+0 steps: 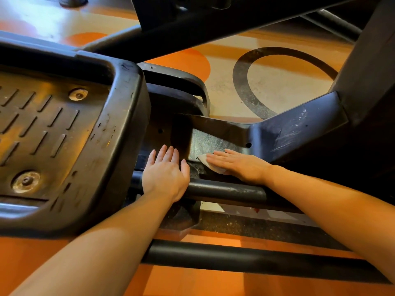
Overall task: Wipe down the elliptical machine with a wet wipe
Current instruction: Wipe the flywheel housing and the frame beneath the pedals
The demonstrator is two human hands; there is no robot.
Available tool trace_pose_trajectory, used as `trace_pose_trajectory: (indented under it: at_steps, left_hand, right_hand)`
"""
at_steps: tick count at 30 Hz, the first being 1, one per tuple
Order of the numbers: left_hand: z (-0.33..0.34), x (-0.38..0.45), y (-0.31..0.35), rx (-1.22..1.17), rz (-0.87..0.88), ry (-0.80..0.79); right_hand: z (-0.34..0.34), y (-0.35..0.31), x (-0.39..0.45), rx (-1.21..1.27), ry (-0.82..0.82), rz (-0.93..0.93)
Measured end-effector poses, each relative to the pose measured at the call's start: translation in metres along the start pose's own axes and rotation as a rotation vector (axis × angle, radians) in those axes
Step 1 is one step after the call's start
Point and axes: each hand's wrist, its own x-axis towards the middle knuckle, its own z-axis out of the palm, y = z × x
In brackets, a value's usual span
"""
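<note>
Starting at the left, the foot pedal (53, 124) is filling that side, its raised rim standing right beside my left hand (165, 171). I'm keeping that hand released, fingers straight, resting flat against the dark frame (213, 124) just right of the pedal to steady myself. Moving right, my right hand (237, 164) is pressing the wet wipe (205, 161) flat under straight fingers onto the frame's sloped panel, one pale corner poking out toward my left hand. To do this well, I'm thinking flat palm, even pressure, long overlapping strokes, folding to a fresh face once it greys. Room is tight here: the pedal wall on the left, the frame's folded edge on the far side, the round rail (226, 192) under my wrists. The open run looks rightward, up toward the scuffed bracket (299, 129).
</note>
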Motion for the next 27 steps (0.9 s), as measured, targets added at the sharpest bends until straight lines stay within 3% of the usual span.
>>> trace_pose_trajectory:
  at_steps: [2,8,18,27]
  left_hand:
    - [0.0,0.0,0.0,0.002,0.0,-0.005]
    - [0.0,0.0,0.0,0.004,0.003,0.003]
    - [0.0,0.0,0.001,0.008,0.0,0.009]
    - [0.0,0.0,0.0,0.013,0.005,-0.007]
  right_hand:
    - [0.003,0.001,0.006,-0.096,0.016,-0.083]
    - [0.011,-0.005,0.026,-0.351,0.06,-0.088]
    - [0.013,-0.02,0.048,-0.471,0.102,0.016]
    - [0.005,-0.001,0.011,-0.487,-0.039,0.084]
